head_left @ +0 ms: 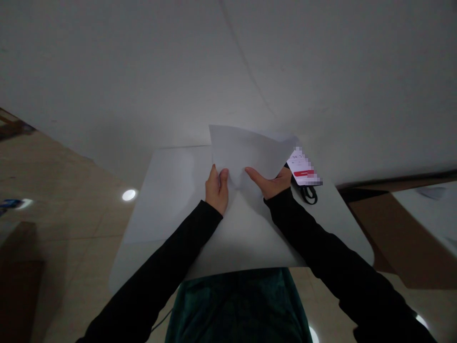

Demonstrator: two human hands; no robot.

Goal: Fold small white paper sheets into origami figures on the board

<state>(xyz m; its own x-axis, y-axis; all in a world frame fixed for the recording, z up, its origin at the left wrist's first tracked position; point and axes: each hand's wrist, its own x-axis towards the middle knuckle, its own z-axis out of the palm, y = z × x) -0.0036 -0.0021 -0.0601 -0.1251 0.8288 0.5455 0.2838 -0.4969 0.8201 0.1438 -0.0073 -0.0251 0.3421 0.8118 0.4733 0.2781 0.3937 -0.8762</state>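
Observation:
A white sheet of paper [250,147] is held up above the white table, its far edge curving and its upper left corner raised. My left hand [217,189] grips the near left edge, thumb on the facing side. My right hand [271,183] holds the right part, its thumb stretched across the paper and its other fingers hidden behind. Flat on the table's left side lies another white sheet [167,190]. Just right of my right hand is a lit phone screen [303,169], partly pixelated, with a black looped cord [309,194] below it.
The white table [243,243] has rounded corners and stands against a pale wall [160,71]. At the right is a brown cardboard box [410,238] with a white surface [432,209] over part of it. Tiled floor [89,228] shows at the left.

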